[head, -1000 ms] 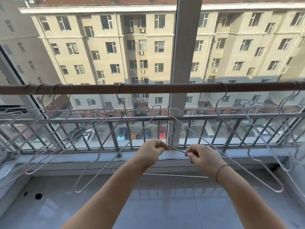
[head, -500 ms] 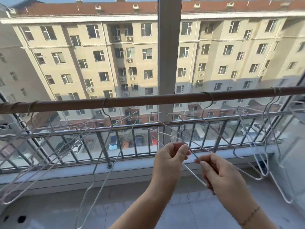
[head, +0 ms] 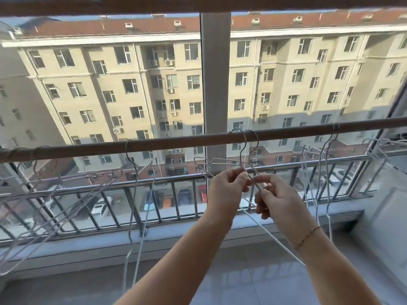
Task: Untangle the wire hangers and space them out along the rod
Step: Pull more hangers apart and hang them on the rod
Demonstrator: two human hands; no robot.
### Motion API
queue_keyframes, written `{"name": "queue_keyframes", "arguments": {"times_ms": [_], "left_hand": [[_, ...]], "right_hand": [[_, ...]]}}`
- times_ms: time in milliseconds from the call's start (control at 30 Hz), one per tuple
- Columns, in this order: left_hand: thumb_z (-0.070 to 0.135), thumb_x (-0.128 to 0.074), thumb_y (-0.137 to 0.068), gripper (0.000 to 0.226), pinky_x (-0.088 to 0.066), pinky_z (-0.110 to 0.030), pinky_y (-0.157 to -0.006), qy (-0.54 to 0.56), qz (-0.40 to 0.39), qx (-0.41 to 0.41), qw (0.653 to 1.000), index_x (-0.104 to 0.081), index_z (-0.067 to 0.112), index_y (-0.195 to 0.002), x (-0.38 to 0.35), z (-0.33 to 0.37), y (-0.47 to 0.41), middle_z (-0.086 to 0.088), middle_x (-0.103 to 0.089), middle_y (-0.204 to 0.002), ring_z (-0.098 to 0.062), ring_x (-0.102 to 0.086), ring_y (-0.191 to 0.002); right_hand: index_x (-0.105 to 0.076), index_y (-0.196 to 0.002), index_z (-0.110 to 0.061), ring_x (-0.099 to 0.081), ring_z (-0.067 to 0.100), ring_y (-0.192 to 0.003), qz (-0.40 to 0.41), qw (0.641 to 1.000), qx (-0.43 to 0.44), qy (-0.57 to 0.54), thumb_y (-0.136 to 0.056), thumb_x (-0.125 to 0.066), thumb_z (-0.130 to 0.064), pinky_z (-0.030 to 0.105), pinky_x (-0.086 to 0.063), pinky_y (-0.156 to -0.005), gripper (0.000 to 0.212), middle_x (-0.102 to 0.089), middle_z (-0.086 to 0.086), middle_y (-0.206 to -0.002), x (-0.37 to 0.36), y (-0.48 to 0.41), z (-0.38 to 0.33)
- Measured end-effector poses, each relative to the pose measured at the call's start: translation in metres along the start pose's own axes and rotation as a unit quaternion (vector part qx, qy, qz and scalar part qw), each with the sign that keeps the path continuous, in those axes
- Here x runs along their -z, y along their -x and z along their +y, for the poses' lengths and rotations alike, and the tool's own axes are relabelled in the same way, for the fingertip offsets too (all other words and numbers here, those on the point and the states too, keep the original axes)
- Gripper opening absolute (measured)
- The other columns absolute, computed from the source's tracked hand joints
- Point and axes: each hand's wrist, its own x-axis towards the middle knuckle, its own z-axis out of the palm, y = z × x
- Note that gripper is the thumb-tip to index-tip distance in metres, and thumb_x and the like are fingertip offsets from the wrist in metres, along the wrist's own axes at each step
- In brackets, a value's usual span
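Wire hangers: middle pair (head: 244,160) crossed on rod (head: 176,143), pinched by left hand (head: 226,190) and right hand (head: 278,201); left-end bunch (head: 66,194) untouched; single hanger (head: 137,194) apart.

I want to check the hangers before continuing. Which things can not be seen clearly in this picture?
- Head view: where the two middle hangers cross is covered by the left hand and right hand.
- The left bunch of hangers is blurred and overlapping; its number is unclear.
- The hangers at the right and the rod are cut by the frame edges.
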Motion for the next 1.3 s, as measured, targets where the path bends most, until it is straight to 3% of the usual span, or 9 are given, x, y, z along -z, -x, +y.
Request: {"name": "queue_keyframes", "arguments": {"times_ms": [433,533,667,767,867,967,1067,1167,1300], "left_hand": [[0.017,-0.052,-0.093,0.017,-0.049,-0.012,-0.065,-0.011,0.070,-0.001,0.997,-0.066,0.014,-0.103,0.047,-0.004,0.023,0.000,-0.070,-0.080,-0.006,-0.061,-0.071],[0.017,-0.052,-0.093,0.015,-0.049,-0.012,-0.065,-0.012,0.111,-0.020,0.994,-0.066,0.022,-0.097,0.075,-0.003,0.036,0.002,-0.071,-0.079,-0.004,-0.063,-0.070],[0.012,-0.051,-0.093,0.017,-0.049,-0.011,-0.065,-0.006,0.164,-0.057,0.985,-0.067,0.015,-0.101,0.121,0.006,0.052,-0.003,-0.072,-0.081,-0.003,-0.064,-0.069],[0.011,-0.051,-0.093,0.018,-0.049,-0.011,-0.064,-0.004,0.202,-0.079,0.976,-0.066,0.011,-0.102,0.165,0.014,0.062,-0.009,-0.072,-0.086,-0.004,-0.065,-0.071],[0.013,-0.052,-0.092,0.018,-0.050,-0.014,-0.067,-0.025,0.246,-0.107,0.963,-0.068,0.020,-0.095,0.215,0.023,0.069,-0.004,-0.072,-0.083,-0.009,-0.065,-0.076],[0.011,-0.051,-0.092,0.019,-0.050,-0.014,-0.071,-0.032,0.288,-0.127,0.949,-0.067,0.017,-0.099,0.268,0.032,0.077,-0.002,-0.070,-0.086,-0.006,-0.064,-0.078],[0.007,-0.049,-0.092,0.022,-0.049,-0.015,-0.072,-0.047,0.301,-0.125,0.944,-0.067,0.019,-0.100,0.319,0.036,0.083,0.001,-0.070,-0.090,-0.006,-0.064,-0.083],[0.003,-0.046,-0.092,0.030,-0.049,-0.022,-0.077,-0.061,0.255,-0.093,0.960,-0.068,0.023,-0.096,0.353,0.036,0.085,0.003,-0.070,-0.091,-0.010,-0.062,-0.084],[0.005,-0.044,-0.093,0.033,-0.048,-0.021,-0.083,-0.094,0.175,-0.036,0.979,-0.067,0.028,-0.095,0.371,0.035,0.080,0.004,-0.069,-0.096,-0.009,-0.061,-0.090]], "right_hand": [[-0.052,-0.109,-0.014,-0.057,0.024,-0.063,-0.030,0.999,-0.019,-0.011,-0.093,-0.034,0.005,0.033,-0.050,-0.053,0.030,-0.057,0.018,-0.076,-0.020,-0.030,0.007],[-0.050,-0.113,-0.010,-0.058,0.027,-0.065,-0.030,0.999,-0.031,-0.008,-0.093,-0.034,0.005,0.036,-0.051,-0.057,0.029,-0.057,0.019,-0.078,-0.026,-0.027,0.005],[-0.048,-0.120,-0.012,-0.061,0.030,-0.082,-0.008,0.995,-0.011,0.103,-0.093,-0.043,-0.007,0.046,-0.052,-0.075,0.028,-0.061,0.012,-0.095,-0.035,-0.017,-0.001],[-0.043,-0.128,-0.015,-0.055,0.036,-0.106,0.021,0.976,0.025,0.218,-0.092,-0.047,-0.020,0.050,-0.043,-0.094,0.037,-0.055,0.017,-0.117,-0.046,-0.001,-0.011],[-0.044,-0.124,-0.023,-0.055,0.033,-0.095,0.084,0.965,0.076,0.236,-0.084,-0.053,-0.035,0.056,-0.045,-0.089,0.043,-0.052,0.023,-0.120,-0.067,0.017,-0.027],[-0.043,-0.125,-0.038,-0.055,0.026,-0.108,0.105,0.966,0.144,0.189,-0.077,-0.050,-0.055,0.050,-0.050,-0.091,0.051,-0.053,0.008,-0.124,-0.103,0.034,-0.043],[-0.055,-0.110,-0.039,-0.062,0.003,-0.102,0.053,0.978,0.193,0.057,-0.085,-0.055,-0.032,0.022,-0.048,-0.094,0.025,-0.065,-0.011,-0.109,-0.173,0.065,-0.077],[-0.058,-0.103,-0.031,-0.065,0.003,-0.091,-0.058,0.987,0.151,0.018,-0.087,-0.057,-0.018,0.024,-0.054,-0.082,0.021,-0.069,-0.009,-0.097,-0.264,0.075,-0.088],[-0.053,-0.102,-0.023,-0.061,0.010,-0.089,-0.103,0.989,0.080,0.065,-0.085,-0.060,-0.032,0.026,-0.051,-0.079,0.020,-0.063,-0.005,-0.094,-0.352,0.060,-0.077]]}}
